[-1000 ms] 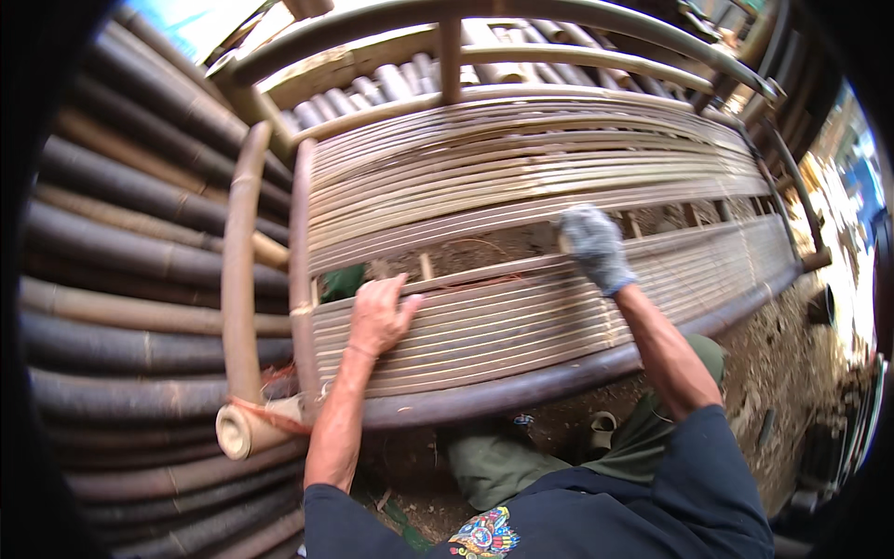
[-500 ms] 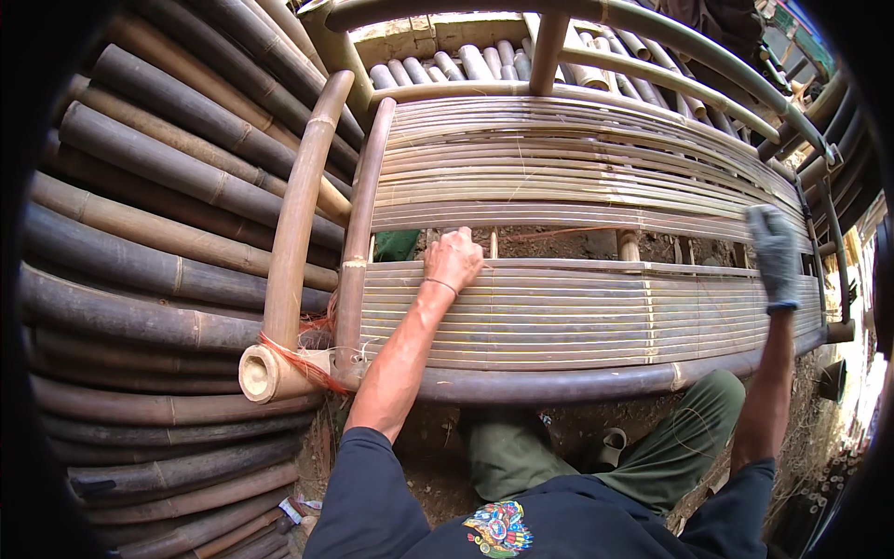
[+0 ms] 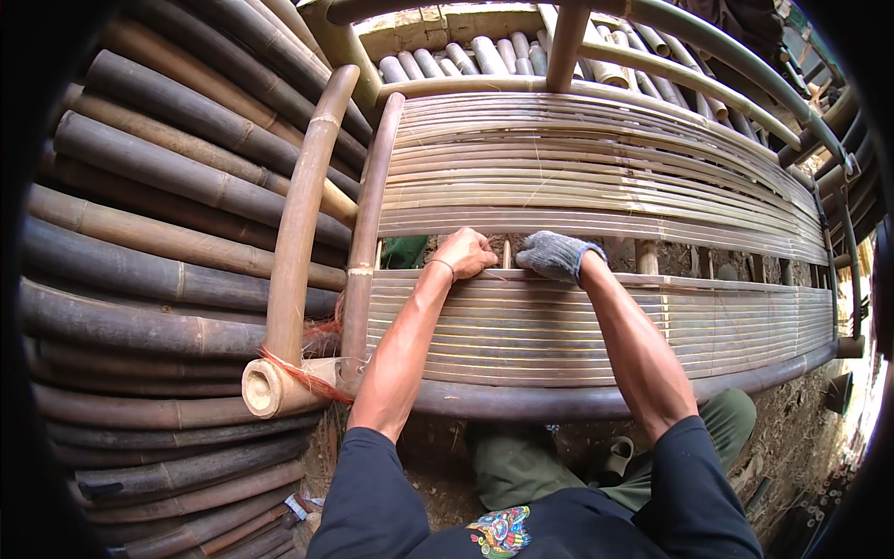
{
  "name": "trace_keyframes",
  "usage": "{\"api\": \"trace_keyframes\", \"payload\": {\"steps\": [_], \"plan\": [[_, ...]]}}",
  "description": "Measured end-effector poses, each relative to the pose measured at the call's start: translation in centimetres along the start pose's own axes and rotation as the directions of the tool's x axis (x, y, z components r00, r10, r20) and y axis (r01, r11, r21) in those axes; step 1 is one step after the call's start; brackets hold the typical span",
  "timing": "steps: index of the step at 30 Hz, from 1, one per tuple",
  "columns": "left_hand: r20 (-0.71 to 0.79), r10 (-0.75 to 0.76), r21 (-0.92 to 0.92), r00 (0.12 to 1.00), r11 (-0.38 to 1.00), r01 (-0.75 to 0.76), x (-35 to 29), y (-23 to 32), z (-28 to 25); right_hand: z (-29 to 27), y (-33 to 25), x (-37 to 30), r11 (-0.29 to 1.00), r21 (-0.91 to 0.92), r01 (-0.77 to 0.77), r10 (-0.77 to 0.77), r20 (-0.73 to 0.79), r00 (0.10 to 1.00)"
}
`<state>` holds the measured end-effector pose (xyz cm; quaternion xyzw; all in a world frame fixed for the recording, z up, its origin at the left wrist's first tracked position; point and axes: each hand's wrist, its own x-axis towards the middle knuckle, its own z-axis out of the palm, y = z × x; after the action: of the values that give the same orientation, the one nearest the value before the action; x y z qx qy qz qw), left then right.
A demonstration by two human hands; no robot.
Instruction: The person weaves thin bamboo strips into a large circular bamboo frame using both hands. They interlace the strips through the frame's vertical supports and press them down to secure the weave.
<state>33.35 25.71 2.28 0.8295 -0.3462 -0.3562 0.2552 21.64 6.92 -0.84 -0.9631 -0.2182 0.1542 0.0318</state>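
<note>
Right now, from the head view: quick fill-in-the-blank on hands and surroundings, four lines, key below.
1. The grey knitted glove covers the person's ____ hand.
2. The bare hand has a thin dark band around its ____.
3. A narrow, pale bamboo piece shows between the person's two ____.
4. The wide row of long, round bamboo poles lies to the ____ of the slatted bamboo bench.

Missing words: right; wrist; hands; left.
</note>
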Motion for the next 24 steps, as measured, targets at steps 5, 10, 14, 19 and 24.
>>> {"api": "trace_keyframes", "payload": {"steps": [5,10,14,19,24], "plan": [[0.006,0.178,-0.476,0.984,0.866,-0.154,-4.4,1.9,-1.8,-5.2,-8.2,-5.3,0.768,0.578,-0.276,0.579,-0.444,0.684],[0.078,0.183,-0.56,0.98,0.821,-0.109,-6.6,4.9,-2.1,-6.6,-12.4,-9.7,0.806,0.574,-0.143,0.54,-0.614,0.576],[-0.474,0.434,0.07,0.766,0.886,-0.459,-7.7,4.4,1.9,-11.9,-17.2,-23.5,0.457,0.864,0.212,0.472,-0.437,0.766],[-0.252,0.866,0.122,0.432,0.471,-0.874,-14.8,11.7,8.5,-14.5,-19.0,-36.6,0.424,0.685,0.592,0.761,-0.625,0.177],[-0.228,0.955,0.161,0.187,0.226,-0.961,-20.1,14.8,11.9,-10.1,-12.9,-21.1,-0.055,0.982,-0.183,0.804,0.152,0.575]]}}
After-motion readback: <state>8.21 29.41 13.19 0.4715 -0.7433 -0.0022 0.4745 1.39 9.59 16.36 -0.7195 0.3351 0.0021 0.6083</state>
